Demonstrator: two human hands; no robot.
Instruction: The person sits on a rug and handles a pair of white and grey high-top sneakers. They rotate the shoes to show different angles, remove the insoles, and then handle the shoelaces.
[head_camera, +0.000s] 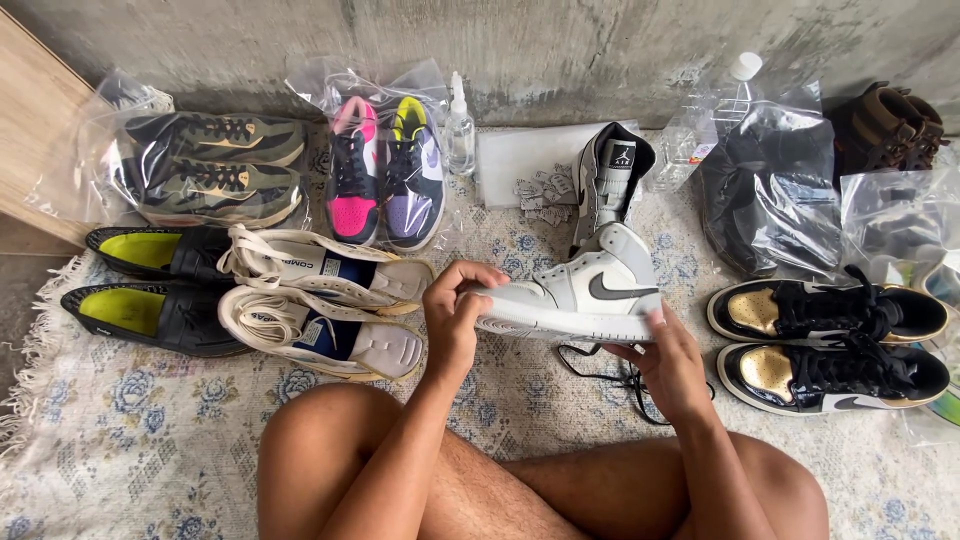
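Two hands hold one grey high-top sneaker on its side above the middle of the rug. The left hand is clamped on its toe, fingers curled over; the right hand grips the heel end from below, its fingertips partly hidden by the sole. Loose black laces trail under the shoe. Its grey mate stands behind, toward the rug's far edge. Cream sneakers lie just left, with black shoes with yellow insoles beyond them. Black-and-gold sneakers sit near the right edge. Bagged pairs line the far edge; the dark bag's contents are hard to make out.
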